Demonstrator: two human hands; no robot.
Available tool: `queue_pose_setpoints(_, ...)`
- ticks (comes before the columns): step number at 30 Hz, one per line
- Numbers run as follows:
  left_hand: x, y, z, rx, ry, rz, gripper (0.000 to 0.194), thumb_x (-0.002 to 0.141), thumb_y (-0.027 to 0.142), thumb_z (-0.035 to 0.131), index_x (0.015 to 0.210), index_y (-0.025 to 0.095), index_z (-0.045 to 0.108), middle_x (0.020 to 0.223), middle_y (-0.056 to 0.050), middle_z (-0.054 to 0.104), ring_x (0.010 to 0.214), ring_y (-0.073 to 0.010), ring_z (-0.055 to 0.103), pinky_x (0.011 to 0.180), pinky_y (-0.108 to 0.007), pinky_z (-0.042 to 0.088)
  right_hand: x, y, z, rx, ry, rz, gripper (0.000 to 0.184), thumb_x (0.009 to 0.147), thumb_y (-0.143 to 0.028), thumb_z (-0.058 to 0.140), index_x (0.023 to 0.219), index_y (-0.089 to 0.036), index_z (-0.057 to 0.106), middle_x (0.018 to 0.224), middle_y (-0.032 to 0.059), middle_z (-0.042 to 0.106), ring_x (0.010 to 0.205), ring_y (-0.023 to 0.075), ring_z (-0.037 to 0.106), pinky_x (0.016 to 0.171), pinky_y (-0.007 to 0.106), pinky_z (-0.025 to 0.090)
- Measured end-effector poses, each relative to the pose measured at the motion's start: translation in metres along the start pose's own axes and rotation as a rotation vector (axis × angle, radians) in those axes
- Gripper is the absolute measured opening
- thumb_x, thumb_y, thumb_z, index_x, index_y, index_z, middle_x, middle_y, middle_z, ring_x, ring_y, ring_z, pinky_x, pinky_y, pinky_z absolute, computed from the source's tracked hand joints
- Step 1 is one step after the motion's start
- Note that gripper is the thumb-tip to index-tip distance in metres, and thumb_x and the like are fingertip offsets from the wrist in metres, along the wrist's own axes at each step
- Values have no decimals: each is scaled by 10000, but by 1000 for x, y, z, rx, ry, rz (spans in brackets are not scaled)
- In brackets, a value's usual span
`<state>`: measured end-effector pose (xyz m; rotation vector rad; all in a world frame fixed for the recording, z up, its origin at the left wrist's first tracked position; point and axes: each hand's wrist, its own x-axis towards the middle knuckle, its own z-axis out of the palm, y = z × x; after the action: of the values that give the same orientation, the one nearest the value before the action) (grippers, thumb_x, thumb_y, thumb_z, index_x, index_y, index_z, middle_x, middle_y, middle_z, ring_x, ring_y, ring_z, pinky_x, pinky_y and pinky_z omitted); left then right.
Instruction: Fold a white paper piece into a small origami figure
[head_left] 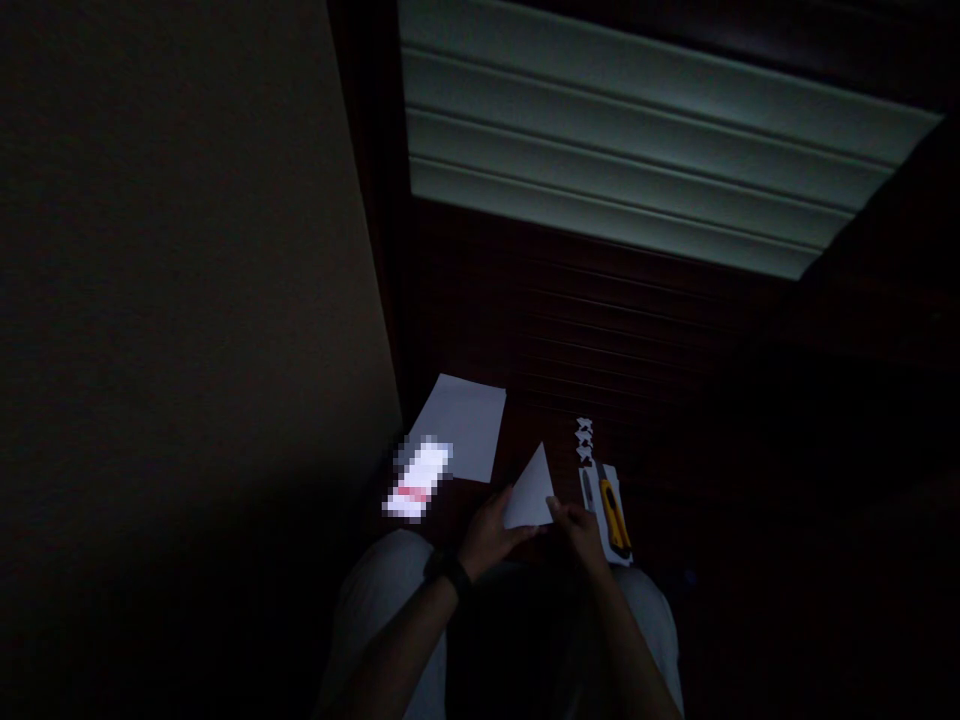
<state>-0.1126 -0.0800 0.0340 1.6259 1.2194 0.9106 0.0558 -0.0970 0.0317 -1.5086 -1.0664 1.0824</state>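
A folded sheet of white paper (531,490), pointed at the top, is held up between my two hands just above my lap. My left hand (487,535) grips its lower left side, with the thumb along the bottom edge. On the lower right corner, my right hand (579,528) pinches the paper between thumb and fingers. Close to the right hand lies a yellow utility knife (615,518) beside a pen (588,492), both on a small stack of white paper (616,482). The dim light hides the finer folds.
White sheets (465,425) lie at the left, overlapped by a bright, pixelated phone-like screen (418,480). Several small folded paper pieces (584,438) stand in a row beyond the knife. A wall (225,250) rises at left; a slatted panel (615,130) is ahead.
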Motion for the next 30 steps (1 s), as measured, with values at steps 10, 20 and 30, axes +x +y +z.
queue_pose_setpoints(10, 3, -1, 2, -365, -102, -71, 578, 679, 430, 631, 1165, 136, 520, 1107, -94, 601, 991, -234, 555, 844, -337, 434, -1, -9, 7, 497, -115, 167, 413, 645, -603, 579, 602, -197, 518, 487, -14, 551, 501, 168, 557, 482, 269, 413)
queue_pose_setpoints(20, 3, 0, 2, -390, -121, -74, 581, 655, 418, 658, 1150, 138, 538, 1120, -88, 594, 1015, -241, 543, 863, -338, 422, 4, 4, 5, 499, -174, 226, 460, 666, -621, 549, 733, -166, 562, 577, 46, 606, 588, 198, 610, 523, 293, 469)
queue_pose_setpoints(30, 3, 1, 1, -481, -192, -100, 581, 684, 416, 632, 1166, 111, 518, 947, -91, 642, 807, -195, 586, 679, -276, 449, 4, 8, 9, 464, -244, 177, 462, 686, -600, 538, 851, -173, 597, 709, 58, 638, 596, 188, 610, 543, 297, 479)
